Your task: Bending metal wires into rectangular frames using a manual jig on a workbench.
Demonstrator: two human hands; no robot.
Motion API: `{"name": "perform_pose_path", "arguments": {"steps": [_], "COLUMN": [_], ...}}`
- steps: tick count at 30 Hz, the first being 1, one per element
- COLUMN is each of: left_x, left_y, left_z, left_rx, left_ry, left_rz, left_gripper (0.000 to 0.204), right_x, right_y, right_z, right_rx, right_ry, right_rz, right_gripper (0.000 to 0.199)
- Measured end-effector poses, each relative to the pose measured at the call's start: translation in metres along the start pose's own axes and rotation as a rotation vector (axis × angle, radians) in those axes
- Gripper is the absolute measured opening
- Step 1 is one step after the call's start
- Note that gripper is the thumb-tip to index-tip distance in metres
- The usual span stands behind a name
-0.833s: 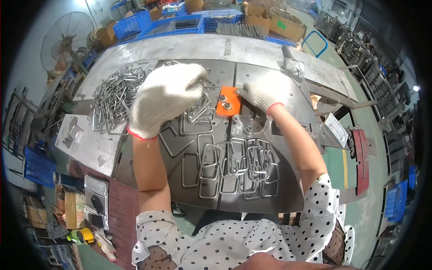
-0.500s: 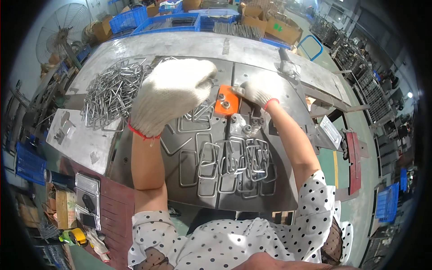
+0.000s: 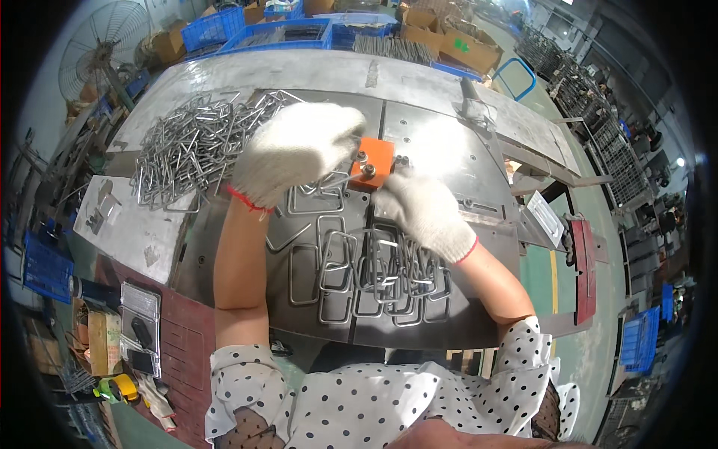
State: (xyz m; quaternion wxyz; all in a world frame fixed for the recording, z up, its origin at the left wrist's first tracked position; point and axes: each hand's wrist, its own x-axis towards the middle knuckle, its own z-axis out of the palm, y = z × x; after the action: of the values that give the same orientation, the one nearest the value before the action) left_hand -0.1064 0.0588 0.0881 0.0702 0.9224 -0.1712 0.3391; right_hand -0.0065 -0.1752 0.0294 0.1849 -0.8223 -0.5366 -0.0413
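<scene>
My left hand (image 3: 299,146), in a white knit glove with a red cuff, is closed beside the left edge of an orange block (image 3: 380,155). Its curled fingers hide whatever it may hold. Two bolts (image 3: 368,170) stand up from the block. Just below the block's right side, my right hand (image 3: 426,215), gloved alike, has its fingers bent together over the metal fixture parts, mostly covering them. What its fingertips grip cannot be seen. Several bent wire frames (image 3: 338,260) lie overlapping on the steel plate nearer my body, some beneath my right hand.
A tangled heap of wire pieces (image 3: 191,146) sits at the left of the metal worktable (image 3: 307,71). Blue crates (image 3: 280,37) and cardboard boxes (image 3: 471,49) stand beyond the far edge. A grey tray (image 3: 140,322) with dark items lies at lower left.
My right hand has come from the block's far right side nearer to my body, now covering the fixture parts below the block. My left hand stays closed and has shifted slightly right.
</scene>
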Motion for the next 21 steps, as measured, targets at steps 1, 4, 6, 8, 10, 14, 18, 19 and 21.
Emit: {"name": "perform_pose_path", "arguments": {"steps": [1, 4, 6, 8, 10, 14, 18, 19, 21], "left_x": [0.004, 0.019, 0.024, 0.031, 0.030, 0.022, 0.034, 0.034, 0.032], "left_y": [0.003, 0.014, 0.015, 0.020, 0.024, 0.005, 0.004, 0.004, 0.004], "left_z": [0.002, 0.014, 0.035, 0.044, 0.055, 0.068, 0.054, 0.049, 0.046], "left_rx": [-0.053, -0.191, -0.220, -0.367, -0.430, -0.550, -0.704, -0.716, -0.753], "left_ry": [-0.059, -0.255, -0.230, -0.292, -0.198, -0.150, -0.179, -0.161, -0.109], "left_rz": [-0.013, -0.155, -0.131, -0.208, -0.192, -0.289, -0.520, -0.524, -0.528], "left_gripper": [0.026, 0.028, 0.029, 0.031, 0.031, 0.031, 0.035, 0.035, 0.036], "right_x": [0.003, 0.013, 0.016, 0.016, 0.019, 0.024, 0.024, 0.024, 0.023], "right_y": [0.008, 0.039, 0.046, 0.047, 0.049, 0.056, 0.090, 0.094, 0.098], "right_z": [-0.002, -0.005, -0.009, -0.015, -0.014, -0.015, 0.005, 0.007, 0.010], "right_rx": [0.077, 0.321, 0.471, 0.613, 0.673, 0.672, 0.468, 0.478, 0.496], "right_ry": [0.074, 0.224, 0.249, 0.222, 0.155, 0.112, 0.318, 0.294, 0.246], "right_rz": [0.034, 0.064, 0.045, 0.008, 0.038, 0.112, 0.079, 0.127, 0.223], "right_gripper": [0.037, 0.039, 0.041, 0.043, 0.045, 0.038, 0.031, 0.031, 0.032]}}
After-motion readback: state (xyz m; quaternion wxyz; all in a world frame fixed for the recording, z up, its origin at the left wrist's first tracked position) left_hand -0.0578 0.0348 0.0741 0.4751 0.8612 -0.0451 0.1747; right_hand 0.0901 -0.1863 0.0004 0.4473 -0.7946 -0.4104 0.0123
